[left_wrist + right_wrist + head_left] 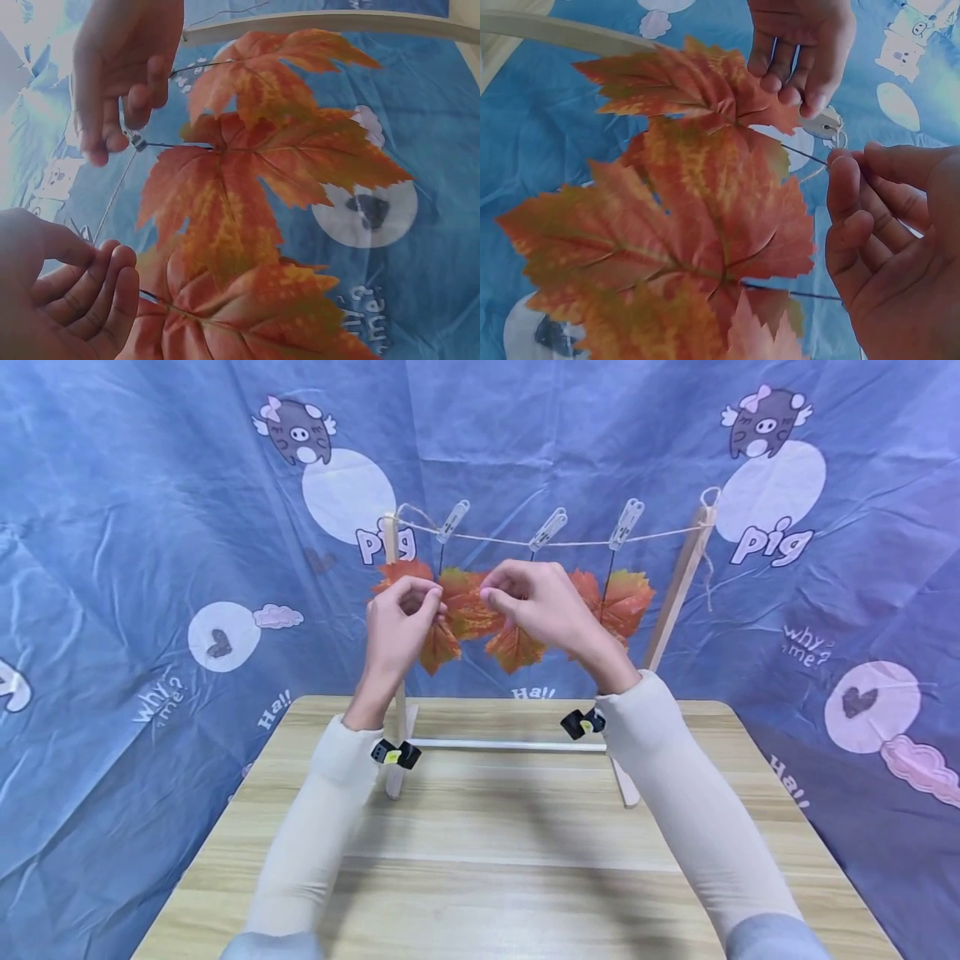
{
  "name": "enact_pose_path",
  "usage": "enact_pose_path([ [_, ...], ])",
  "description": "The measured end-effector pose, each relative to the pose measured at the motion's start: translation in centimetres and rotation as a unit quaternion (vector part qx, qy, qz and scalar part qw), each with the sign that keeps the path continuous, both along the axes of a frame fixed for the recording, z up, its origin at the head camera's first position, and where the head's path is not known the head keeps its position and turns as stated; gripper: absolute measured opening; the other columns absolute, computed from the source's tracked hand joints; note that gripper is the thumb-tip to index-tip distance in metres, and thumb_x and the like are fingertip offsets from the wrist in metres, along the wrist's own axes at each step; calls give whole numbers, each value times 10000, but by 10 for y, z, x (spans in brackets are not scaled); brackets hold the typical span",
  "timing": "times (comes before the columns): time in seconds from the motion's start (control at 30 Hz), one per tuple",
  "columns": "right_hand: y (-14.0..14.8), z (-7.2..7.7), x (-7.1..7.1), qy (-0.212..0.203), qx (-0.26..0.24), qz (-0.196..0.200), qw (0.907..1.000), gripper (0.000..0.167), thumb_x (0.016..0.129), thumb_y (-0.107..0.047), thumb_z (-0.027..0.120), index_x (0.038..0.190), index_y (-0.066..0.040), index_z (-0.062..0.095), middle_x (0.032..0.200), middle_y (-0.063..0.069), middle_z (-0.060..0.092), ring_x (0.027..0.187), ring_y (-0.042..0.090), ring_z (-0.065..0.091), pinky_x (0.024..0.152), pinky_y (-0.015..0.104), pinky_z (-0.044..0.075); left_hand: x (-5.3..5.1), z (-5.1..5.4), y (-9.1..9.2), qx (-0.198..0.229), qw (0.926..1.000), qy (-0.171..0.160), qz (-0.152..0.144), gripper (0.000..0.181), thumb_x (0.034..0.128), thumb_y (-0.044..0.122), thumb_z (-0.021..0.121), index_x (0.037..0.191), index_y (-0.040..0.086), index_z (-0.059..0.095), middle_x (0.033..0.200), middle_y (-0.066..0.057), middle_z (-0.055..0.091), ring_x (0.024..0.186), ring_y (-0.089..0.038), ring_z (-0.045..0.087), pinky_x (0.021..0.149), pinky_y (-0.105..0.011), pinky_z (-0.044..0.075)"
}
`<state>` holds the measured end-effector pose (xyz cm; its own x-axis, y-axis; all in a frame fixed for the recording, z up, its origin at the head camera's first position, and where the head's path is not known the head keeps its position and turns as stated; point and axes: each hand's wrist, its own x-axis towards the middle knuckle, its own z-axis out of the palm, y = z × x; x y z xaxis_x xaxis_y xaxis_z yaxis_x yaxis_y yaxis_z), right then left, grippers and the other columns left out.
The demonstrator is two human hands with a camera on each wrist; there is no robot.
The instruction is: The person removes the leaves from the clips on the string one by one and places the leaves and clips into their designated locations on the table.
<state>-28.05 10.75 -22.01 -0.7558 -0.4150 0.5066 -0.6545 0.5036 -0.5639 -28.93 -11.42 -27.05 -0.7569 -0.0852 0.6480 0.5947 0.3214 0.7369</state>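
Observation:
Three orange-red maple leaves, left point(438, 647), middle point(513, 647) and right point(626, 602), hang by dark stems from white clothespins point(453, 521) on a twine line point(495, 539). The left hand point(397, 627) is in front of the left leaf, thumb and index finger close together. Before the middle leaf is the right hand point(551, 610), its fingers loosely bent. In the left wrist view, the left hand point(67, 300) lies beside the nearest leaf point(240, 307). The right wrist view has the right hand point(907, 247) near a thin stem; no grip on it is visible.
Wooden posts point(678, 593) hold up the twine at both sides, with feet and a white crossbar point(495, 745) on the wooden table point(487, 902). Blue printed cloth point(187, 510) hangs behind. Small black devices point(396, 754) are on both wrists.

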Motion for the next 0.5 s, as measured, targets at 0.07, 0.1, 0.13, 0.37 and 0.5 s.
enact_pose_path([
  [0.07,-5,5,-2,-22,-28,-12,10000,183,1062,-233,683,1118,-81,768,954,130,794,706,355,716,643,280,546,-2,4,2,64,10000,4,55,179,1036,167,706,1042,-1,766,881,-172,787,740,-174,750,679,-184,597],
  [0.1,-7,7,-4,-36,-45,-36,10000,189,1063,-240,680,1125,-85,769,963,128,794,711,355,716,652,282,545,-3,6,3,70,9999,13,102,174,1035,166,707,1043,3,767,884,-170,788,742,-168,749,679,-183,592],
  [0.13,-8,10,-5,-55,-77,-52,9999,194,1065,-244,678,1132,-86,768,974,129,793,716,356,718,662,284,545,-4,8,4,86,9999,3,138,171,1035,167,708,1045,7,767,888,-166,788,743,-164,747,680,-181,589],
  [0.37,-18,28,-15,1,-362,-319,9988,217,1069,-283,669,1207,-132,741,1063,79,781,732,292,732,588,293,507,-10,22,11,90,9988,-106,479,180,1039,187,699,1080,25,765,925,-135,800,776,-156,750,672,-181,553],
  [0.5,-24,38,-20,-177,-600,-587,9963,296,1063,-325,674,1288,-133,690,1193,24,743,798,272,754,627,276,549,-12,31,13,32,9971,-152,748,173,1028,198,705,1090,50,770,946,-115,795,791,-114,722,703,-183,535],
])
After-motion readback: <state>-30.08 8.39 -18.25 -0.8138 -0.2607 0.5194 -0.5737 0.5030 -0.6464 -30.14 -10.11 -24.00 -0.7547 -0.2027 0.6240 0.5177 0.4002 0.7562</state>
